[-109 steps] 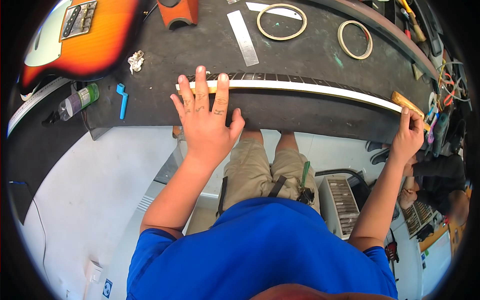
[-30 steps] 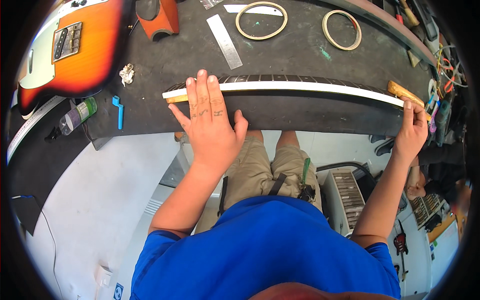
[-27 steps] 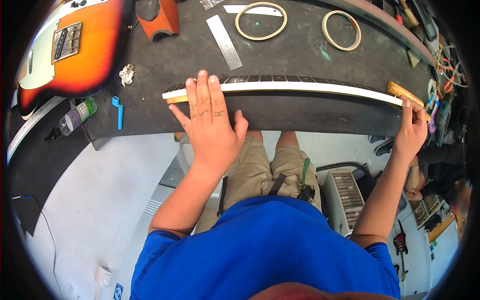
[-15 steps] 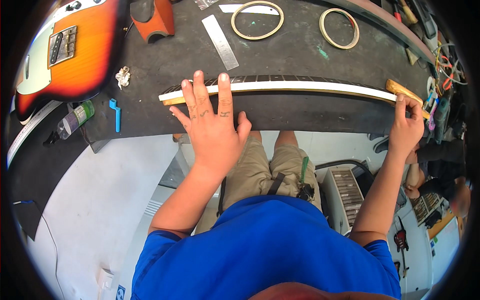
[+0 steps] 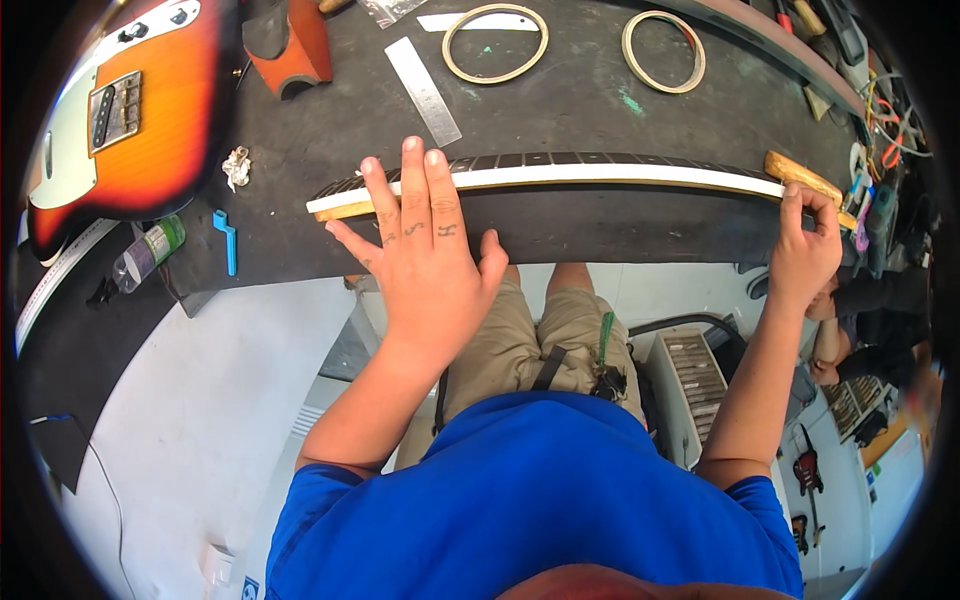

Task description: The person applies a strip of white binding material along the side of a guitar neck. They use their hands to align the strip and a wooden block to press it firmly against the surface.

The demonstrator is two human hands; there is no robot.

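Observation:
A guitar neck [image 5: 560, 158] with a dark fretboard lies along the front of the bench, its headstock [image 5: 800, 176] at the right. A strip of white tape [image 5: 600, 172] runs the length of its near side. My left hand [image 5: 432, 270] is open, fingers stretched across the tape and fretboard near the neck's left end, thumb apart. At the headstock end, my right hand [image 5: 812, 245] pinches the end of the tape between thumb and fingers. The fingertips partly hide that end.
A sunburst electric guitar body [image 5: 150, 110] lies at the left, near a blue string winder [image 5: 226, 242] and a bottle [image 5: 148, 255]. Behind the neck are a metal ruler [image 5: 424, 92], two tape rolls [image 5: 495, 77] and an orange neck rest [image 5: 290, 50]. Tools [image 5: 880, 130] crowd the right.
The view has shifted slightly, so the bench things sit a little further left. My left index and middle fingers have come closer together. My right hand stays at the tape's end.

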